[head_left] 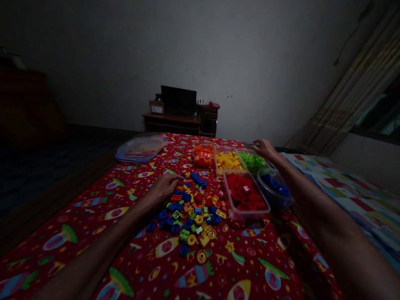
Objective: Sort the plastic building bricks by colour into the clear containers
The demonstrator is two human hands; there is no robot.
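My left hand [163, 186] rests at the upper left edge of a mixed pile of toy building bricks [200, 208]. Its fingers reach forward over the nearest bricks, looking stretched out, with nothing visible in them. Over the box of green bricks [251, 160], my right hand [265, 148] hovers with thumb and fingers apart; I see no brick in it. Beside that box stand containers of yellow bricks [229, 161], orange bricks [203, 155], red bricks [243, 191] and dark blue bricks [276, 185]. The pile mixes blue, yellow, green, orange and red pieces, some of them round.
Clear plastic lids [142, 148] lie stacked at the far left of the red patterned cloth [131, 233]. A bed with a patchwork cover [337, 179] stands to the right. Against the back wall is a desk [171, 120] with a dark monitor [178, 99].
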